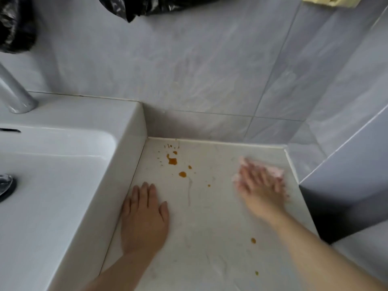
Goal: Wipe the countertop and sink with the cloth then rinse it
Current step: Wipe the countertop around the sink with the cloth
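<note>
The sink [63, 185] sits leftmost, its raised side wall bounding the worktop [210, 248]. Just right of the sink, the left hand [144, 219] lies flat with straight fingers and holds nothing, probably as a brace. Farther from the sink, orange spots [172, 161] remain unwiped. Farthest from the sink, the blurred right hand [260, 185] presses spread fingers onto the pink cloth [275, 171] near the worktop's outer edge. Open room lies back toward the sink.

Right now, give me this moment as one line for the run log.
stage: wiping countertop | right hand: on pink cloth, blurred | left hand: flat on countertop | orange stains: not yet wiped
</note>
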`<state>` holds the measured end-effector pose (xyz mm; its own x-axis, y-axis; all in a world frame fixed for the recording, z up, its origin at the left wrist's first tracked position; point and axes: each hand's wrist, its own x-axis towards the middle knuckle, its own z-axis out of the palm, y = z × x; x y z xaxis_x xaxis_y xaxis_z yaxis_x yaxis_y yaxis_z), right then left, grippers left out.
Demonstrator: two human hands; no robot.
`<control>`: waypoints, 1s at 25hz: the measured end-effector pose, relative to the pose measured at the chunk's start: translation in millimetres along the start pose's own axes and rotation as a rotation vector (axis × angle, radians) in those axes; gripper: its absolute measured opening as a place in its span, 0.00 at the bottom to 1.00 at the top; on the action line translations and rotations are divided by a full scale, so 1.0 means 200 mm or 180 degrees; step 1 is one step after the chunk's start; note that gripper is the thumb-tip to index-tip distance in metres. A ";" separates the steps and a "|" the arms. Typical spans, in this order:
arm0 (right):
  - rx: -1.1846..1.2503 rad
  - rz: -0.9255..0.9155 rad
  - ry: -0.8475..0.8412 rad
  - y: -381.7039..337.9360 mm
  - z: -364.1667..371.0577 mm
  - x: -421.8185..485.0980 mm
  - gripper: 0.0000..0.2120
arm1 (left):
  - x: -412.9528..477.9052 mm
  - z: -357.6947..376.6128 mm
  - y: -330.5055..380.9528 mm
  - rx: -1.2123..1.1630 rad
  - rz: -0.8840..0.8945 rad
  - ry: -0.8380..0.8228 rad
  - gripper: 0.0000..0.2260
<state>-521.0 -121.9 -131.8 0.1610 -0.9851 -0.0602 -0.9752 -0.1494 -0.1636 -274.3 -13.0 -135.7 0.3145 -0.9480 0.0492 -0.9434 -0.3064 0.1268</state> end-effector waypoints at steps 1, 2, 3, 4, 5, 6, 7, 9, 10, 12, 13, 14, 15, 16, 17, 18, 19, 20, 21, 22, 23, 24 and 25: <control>0.0160 0.0668 -0.0119 0.06 -0.04 0.08 0.29 | 0.00 0.00 0.00 0.0031 0.0006 0.0013 0.26; 0.0333 0.1142 -0.0096 0.07 -0.07 0.17 0.28 | 0.01 0.01 0.00 0.0051 0.0011 0.0014 0.26; 0.0559 0.1351 0.0006 0.02 -0.08 0.24 0.28 | 0.01 0.02 0.00 0.0050 0.0018 0.0034 0.26; 0.0722 0.1254 0.0164 -0.10 -0.06 0.28 0.28 | 0.01 0.02 0.00 0.0043 0.0019 0.0049 0.26; 0.0759 0.0913 0.0175 -0.26 -0.03 0.29 0.28 | 0.01 0.02 0.00 0.0044 0.0008 0.0089 0.26; 0.0642 0.0407 0.0060 -0.41 0.01 0.25 0.28 | 0.01 0.02 -0.01 0.0038 -0.0009 0.0130 0.26; 0.0432 -0.0129 -0.0094 -0.51 0.04 0.21 0.27 | 0.00 0.02 -0.01 0.0032 -0.0010 0.0159 0.26; -0.0121 -0.0640 -0.0171 -0.44 0.04 0.21 0.25 | 0.01 0.02 -0.01 0.0023 0.0007 0.0199 0.26; -0.0328 -0.0487 -0.0131 -0.30 0.03 0.22 0.25 | 0.01 0.02 -0.02 0.0030 0.0007 0.0242 0.26; -0.0260 0.0452 -0.0119 0.01 -0.03 0.26 0.26 | 0.01 0.03 -0.02 0.0039 0.0012 0.0315 0.26; -0.0049 0.0933 -0.0110 0.12 -0.07 0.28 0.26 | 0.00 0.03 -0.01 0.0029 -0.0002 0.0327 0.26; 0.0076 0.1271 -0.0050 0.15 -0.09 0.29 0.26 | 0.00 0.03 -0.01 0.0022 -0.0017 0.0332 0.26; 0.0067 0.1388 0.0075 0.11 -0.07 0.30 0.25 | 0.00 0.03 -0.01 0.0026 -0.0028 0.0357 0.26; 0.0054 0.1254 0.0209 0.01 -0.04 0.32 0.24 | 0.00 0.03 -0.01 0.0030 -0.0034 0.0388 0.26; 0.0060 0.0893 0.0246 -0.14 0.00 0.32 0.24 | 0.00 0.03 -0.01 0.0034 -0.0044 0.0415 0.26; 0.0011 0.0298 0.0169 -0.27 0.05 0.31 0.24 | 0.00 0.03 -0.01 0.0039 -0.0057 0.0434 0.26; 0.0030 -0.0323 0.0123 -0.37 0.09 0.27 0.24 | 0.00 0.04 -0.01 0.0041 -0.0061 0.0448 0.26; 0.0085 -0.0845 0.0137 -0.38 0.11 0.24 0.24 | 0.00 0.04 -0.01 0.0048 -0.0054 0.0454 0.26; 0.0186 -0.1170 0.0291 -0.33 0.10 0.23 0.26 | 0.00 0.04 -0.02 0.0059 -0.0039 0.0465 0.26; 0.0311 -0.1201 0.0673 -0.25 0.08 0.24 0.26 | 0.00 0.05 -0.02 0.0050 -0.0029 0.0482 0.26; 0.0571 -0.0830 0.1070 -0.15 0.05 0.26 0.24 | 0.01 0.05 -0.02 0.0029 -0.0025 0.0510 0.26; 0.0966 -0.0189 0.1324 -0.10 0.02 0.28 0.22 | 0.01 0.04 -0.02 0.0016 -0.0031 0.0519 0.26; 0.1456 0.0346 0.1457 -0.11 -0.02 0.29 0.20 | 0.01 0.04 -0.01 0.0003 -0.0041 0.0498 0.26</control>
<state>-491.3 -176.9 -127.3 -0.1142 -0.9443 0.3085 -0.8028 -0.0952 -0.5886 -272.1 -14.0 -144.2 0.3392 -0.9189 0.2014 -0.9392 -0.3188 0.1275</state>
